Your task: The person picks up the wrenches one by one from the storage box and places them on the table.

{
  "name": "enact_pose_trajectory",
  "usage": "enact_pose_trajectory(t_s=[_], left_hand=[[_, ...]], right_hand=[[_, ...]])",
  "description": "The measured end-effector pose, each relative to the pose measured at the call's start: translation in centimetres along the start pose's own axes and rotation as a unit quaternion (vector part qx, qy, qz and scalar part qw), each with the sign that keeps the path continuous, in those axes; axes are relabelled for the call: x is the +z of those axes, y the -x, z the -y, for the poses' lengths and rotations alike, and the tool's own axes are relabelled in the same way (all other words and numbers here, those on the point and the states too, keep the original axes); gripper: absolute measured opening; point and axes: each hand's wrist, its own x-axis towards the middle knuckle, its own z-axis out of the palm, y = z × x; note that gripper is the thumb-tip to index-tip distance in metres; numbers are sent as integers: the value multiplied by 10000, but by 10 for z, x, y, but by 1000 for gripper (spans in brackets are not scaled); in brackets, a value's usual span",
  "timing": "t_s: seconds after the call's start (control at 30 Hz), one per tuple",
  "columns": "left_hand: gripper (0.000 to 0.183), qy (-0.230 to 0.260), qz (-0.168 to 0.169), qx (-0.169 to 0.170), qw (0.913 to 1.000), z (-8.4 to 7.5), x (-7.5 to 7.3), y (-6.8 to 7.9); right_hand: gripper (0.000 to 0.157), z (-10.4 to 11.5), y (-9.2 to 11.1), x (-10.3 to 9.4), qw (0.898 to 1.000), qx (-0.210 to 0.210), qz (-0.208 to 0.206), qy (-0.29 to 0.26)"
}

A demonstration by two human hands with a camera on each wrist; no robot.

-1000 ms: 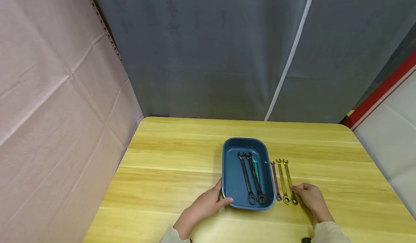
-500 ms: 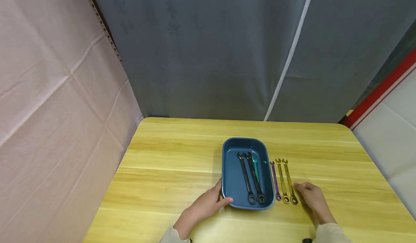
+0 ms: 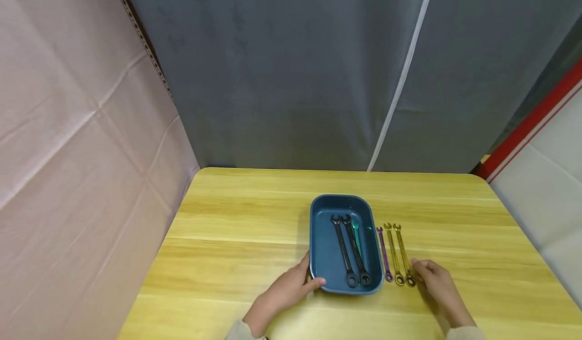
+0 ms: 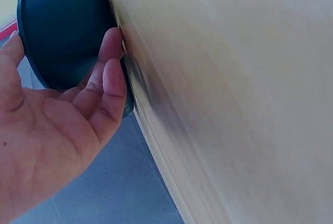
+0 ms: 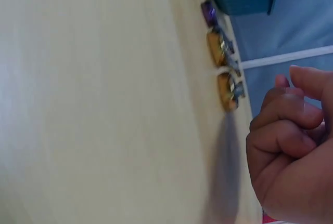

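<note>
My left hand (image 3: pixel 287 285) grips the near left corner of a blue tray (image 3: pixel 324 249), thumb over the rim; in the left wrist view its fingers lie along the tray's outer wall. Inside the tray are two black wrenches (image 3: pixel 344 251) and a green wrench (image 3: pixel 356 234), partly covered by one of them. To the tray's right, a purple wrench (image 3: pixel 384 256) and two gold wrenches (image 3: pixel 393 254) lie side by side. Just right of the outer gold wrench (image 3: pixel 403 254) is my right hand (image 3: pixel 437 282). Its fingers (image 5: pixel 283 109) are curled and hold nothing.
A wood-grain table (image 3: pixel 245 219) carries everything. Behind it hangs a grey curtain (image 3: pixel 291 77) with a white strip. Pale cloth (image 3: pixel 91 153) rises on the left, and a white panel with a red edge (image 3: pixel 527 123) stands on the right.
My right hand has let go of the outer gold wrench and drawn slightly to the right. The left hand keeps its grip on the tray, and the wrenches stay in place.
</note>
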Motion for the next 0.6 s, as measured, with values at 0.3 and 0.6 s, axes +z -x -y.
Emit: enact_pose_trajectory(t_s=[0.3,0.6], left_hand=[[86,-52,18,-53,10000,1,0,1],[86,-43,18,-39,10000,0,1,1]], right_hand=[[44,17,15,21,9986,-500,153,19],[46,30,20,43,9967,-732,298,180]])
